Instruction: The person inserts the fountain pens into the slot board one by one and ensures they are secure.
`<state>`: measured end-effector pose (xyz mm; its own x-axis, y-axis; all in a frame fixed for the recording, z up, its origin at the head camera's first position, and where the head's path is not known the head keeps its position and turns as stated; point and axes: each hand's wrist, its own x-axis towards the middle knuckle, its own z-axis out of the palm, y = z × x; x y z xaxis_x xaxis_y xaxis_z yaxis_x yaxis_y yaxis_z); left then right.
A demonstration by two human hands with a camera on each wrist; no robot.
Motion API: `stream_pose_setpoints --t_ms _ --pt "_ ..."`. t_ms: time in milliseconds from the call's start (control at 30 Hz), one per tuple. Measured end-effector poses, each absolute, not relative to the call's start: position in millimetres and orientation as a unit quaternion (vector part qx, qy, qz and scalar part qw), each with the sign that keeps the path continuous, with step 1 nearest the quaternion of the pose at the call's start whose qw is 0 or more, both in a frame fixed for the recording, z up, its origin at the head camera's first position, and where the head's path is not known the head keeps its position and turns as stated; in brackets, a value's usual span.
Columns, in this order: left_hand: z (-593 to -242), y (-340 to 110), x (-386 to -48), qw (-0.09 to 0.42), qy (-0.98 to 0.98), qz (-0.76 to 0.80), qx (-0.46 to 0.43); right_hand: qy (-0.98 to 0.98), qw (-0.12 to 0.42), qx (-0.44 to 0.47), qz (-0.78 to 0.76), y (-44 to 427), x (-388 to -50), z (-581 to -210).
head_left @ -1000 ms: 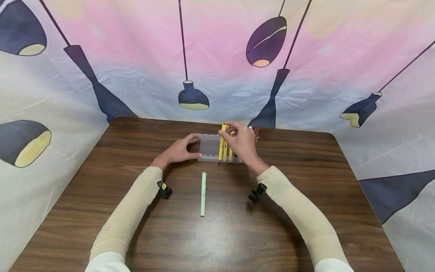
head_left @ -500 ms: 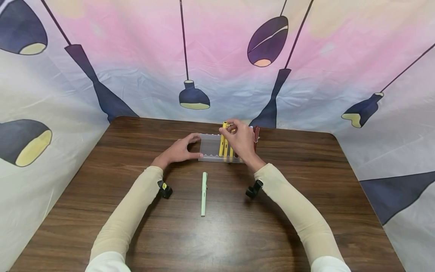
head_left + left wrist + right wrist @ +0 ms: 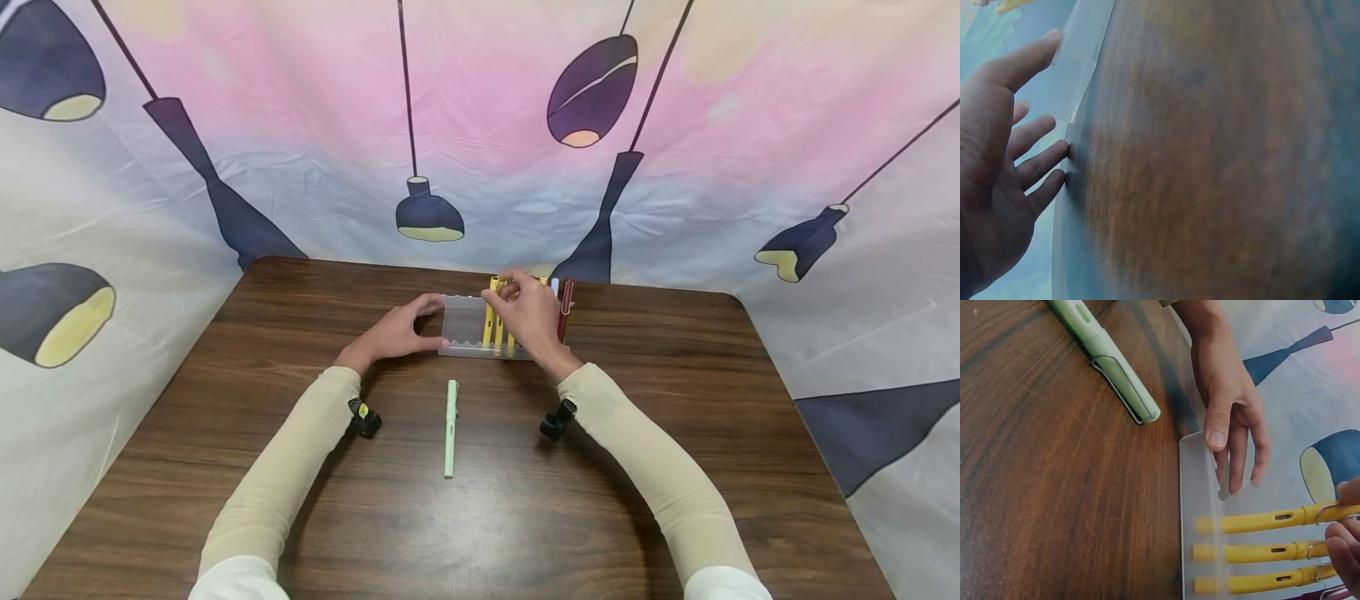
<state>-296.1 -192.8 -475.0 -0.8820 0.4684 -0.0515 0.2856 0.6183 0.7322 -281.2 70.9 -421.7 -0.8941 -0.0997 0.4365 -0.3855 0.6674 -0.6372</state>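
Note:
A clear plastic pen rack (image 3: 462,321) with notched edges stands towards the back of the table. My left hand (image 3: 393,332) holds its left end, thumb on the front lip and fingers at the back. With thumb and fingers, my right hand (image 3: 531,317) pinches the cap end of the leftmost yellow fountain pen (image 3: 1266,520), whose lower end lies behind the rack's front lip. More yellow pens (image 3: 1260,552) lie parallel beside it. Further right are a light blue pen (image 3: 555,286) and a dark red pen (image 3: 566,308). My right hand partly hides the pens in the middle.
A pale green capped pen (image 3: 450,429) lies on the brown wooden table (image 3: 465,533), in front of the rack. A patterned cloth (image 3: 495,125) hangs right behind the table's back edge.
The leftmost yellow pen was lifted slightly, then lowered; its lower end has gone from over the front lip to behind it. My right wrist has shifted slightly left. The left hand stays put.

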Motion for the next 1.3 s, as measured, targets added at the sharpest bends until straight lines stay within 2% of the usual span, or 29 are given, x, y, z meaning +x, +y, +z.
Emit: stream_pose_setpoints --t_ms 1300 --pt "-474.4 -191.6 -296.0 0.122 0.89 0.382 0.218 -0.913 0.193 0.177 0.314 75.5 -283.0 -423.2"
